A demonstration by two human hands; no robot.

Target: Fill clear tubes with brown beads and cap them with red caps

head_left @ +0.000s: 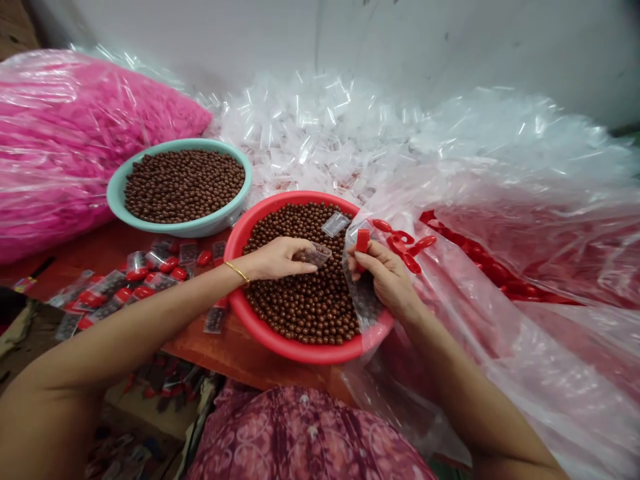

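Note:
Over the red basin (300, 355) of round brown balls (315, 313), my left hand (273, 259) is closed round a small clear plastic container (315, 254) with brown balls inside. My right hand (385, 270) pinches a red plastic cap (363, 241) above the basin's right rim, a short way from the container. Another clear container (335, 224) lies on the balls at the back of the basin. Several red plastic pieces (404, 243) rest on the clear plastic sheet (500, 353) just beyond my right hand.
A pale green basin (183, 230) of brown balls stands at back left, beside a large bag of pink pieces (100, 120). Filled containers with red caps (145, 280) lie on the left. Clear empty containers (320, 127) are heaped along the wall. Red pieces (480, 267) fill a bag at right.

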